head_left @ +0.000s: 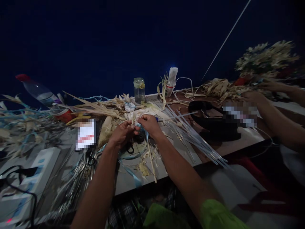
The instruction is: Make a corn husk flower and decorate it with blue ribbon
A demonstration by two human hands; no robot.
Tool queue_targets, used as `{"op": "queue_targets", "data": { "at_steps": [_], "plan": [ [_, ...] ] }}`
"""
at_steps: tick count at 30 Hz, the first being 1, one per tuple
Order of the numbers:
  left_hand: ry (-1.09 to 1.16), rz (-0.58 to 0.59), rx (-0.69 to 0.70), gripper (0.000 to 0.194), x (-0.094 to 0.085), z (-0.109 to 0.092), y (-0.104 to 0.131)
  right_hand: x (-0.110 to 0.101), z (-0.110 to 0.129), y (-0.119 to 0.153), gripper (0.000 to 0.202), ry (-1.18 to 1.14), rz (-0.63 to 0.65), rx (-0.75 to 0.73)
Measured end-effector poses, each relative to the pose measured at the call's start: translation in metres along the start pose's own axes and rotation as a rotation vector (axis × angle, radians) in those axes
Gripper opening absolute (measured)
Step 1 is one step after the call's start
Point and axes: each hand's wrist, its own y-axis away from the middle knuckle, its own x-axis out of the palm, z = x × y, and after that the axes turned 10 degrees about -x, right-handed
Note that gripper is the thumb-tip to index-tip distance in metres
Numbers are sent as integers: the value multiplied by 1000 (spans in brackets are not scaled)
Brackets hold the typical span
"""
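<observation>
Near the middle of the table, my left hand (122, 134) and my right hand (149, 123) meet with fingertips pinched together. Between them is a pale, dry husk strip (133, 119), gripped from both sides; its far end is hard to make out. Light-blue ribbon (145, 135) hangs just below my right hand. Behind my fingers lies a heap of dry husks (111, 109). Husk scraps (144, 168) and a thin stalk (152, 159) are on the tabletop below my hands.
Clear thin rods (197, 143) lie right of my hands, near a black curved object (212, 122). A lidded jar (139, 90) stands behind. Leftward are a phone (85, 135), metal wires (83, 178) and a power strip (45, 168). Another person's arm (274, 117) reaches in from the right.
</observation>
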Motion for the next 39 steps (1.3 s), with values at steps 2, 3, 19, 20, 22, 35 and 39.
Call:
{"op": "queue_targets", "data": {
  "at_steps": [2,3,19,20,22,35,39],
  "plan": [
    [-17,6,0,32,-1,1,-1,1,0,0,25,17,4,6],
    [-24,4,0,31,-1,2,-1,1,0,0,24,21,6,13],
    [-78,-91,76,30,3,5,-2,6,3,3,23,-219,70,105],
    [-94,-100,89,28,3,6,-2,6,3,3,22,-219,74,105],
    [-121,-113,110,26,3,6,-3,6,2,4,19,-189,81,82],
    [-202,-134,147,26,4,5,-4,5,-1,2,19,-75,58,9],
    [-219,-133,159,25,3,5,-5,5,-1,2,19,-69,57,20]
  ]
}}
